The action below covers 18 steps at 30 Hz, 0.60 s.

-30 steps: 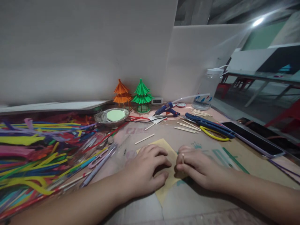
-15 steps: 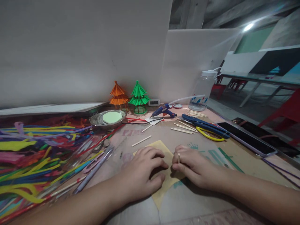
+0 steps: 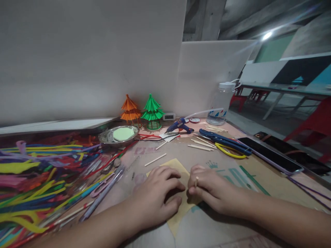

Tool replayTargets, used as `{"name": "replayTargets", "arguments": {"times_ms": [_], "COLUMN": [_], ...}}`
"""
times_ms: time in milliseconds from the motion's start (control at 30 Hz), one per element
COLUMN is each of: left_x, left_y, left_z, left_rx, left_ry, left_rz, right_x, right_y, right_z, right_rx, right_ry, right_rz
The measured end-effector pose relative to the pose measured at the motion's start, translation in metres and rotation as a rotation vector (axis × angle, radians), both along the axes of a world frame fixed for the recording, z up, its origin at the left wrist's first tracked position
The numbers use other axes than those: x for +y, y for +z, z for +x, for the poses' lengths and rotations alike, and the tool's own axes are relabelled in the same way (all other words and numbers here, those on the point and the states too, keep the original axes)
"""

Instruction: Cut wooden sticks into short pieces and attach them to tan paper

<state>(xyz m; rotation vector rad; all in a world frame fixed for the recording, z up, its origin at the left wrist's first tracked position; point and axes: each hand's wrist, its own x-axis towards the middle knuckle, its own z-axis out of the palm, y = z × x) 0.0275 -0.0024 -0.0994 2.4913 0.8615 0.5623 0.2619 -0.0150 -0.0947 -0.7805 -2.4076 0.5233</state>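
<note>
A square of yellow paper (image 3: 177, 220) lies on the table in front of me, turned so that a corner points towards me. My left hand (image 3: 161, 191) rests on its left part, fingers bent and thumb apart, holding nothing I can see. Over the paper's right side, my right hand (image 3: 209, 187) is closed round a thin wooden stick (image 3: 197, 181); only a short end of it shows above the thumb and forefinger. Beyond the paper lie a loose wooden stick (image 3: 155, 159) and another stick (image 3: 161, 144).
Colourful strips (image 3: 33, 186) fill the left side. Behind stand an orange model (image 3: 130, 106), a green model (image 3: 152, 108), a metal dish (image 3: 133, 138), a glue gun (image 3: 179, 126) and a bottle (image 3: 218, 103). A utility knife (image 3: 224, 140) and phone (image 3: 270, 155) lie right.
The view has tilted up slightly, so most of the scene sits a little lower. Both hands keep nearly the same pose, and the stick stays in my right hand.
</note>
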Motion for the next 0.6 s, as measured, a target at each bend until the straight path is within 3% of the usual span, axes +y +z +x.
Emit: {"name": "replayTargets", "arguments": {"times_ms": [600], "left_x": [0.0019], "left_y": [-0.0027], "left_z": [0.0002], "left_rx": [-0.012], "left_ry": [-0.007], "left_rz": [0.013], "right_x": [0.002], "right_y": [-0.0012], "right_z": [0.0009], "right_rx": [-0.016], "right_ry": [-0.026], "right_rz": [-0.003]}}
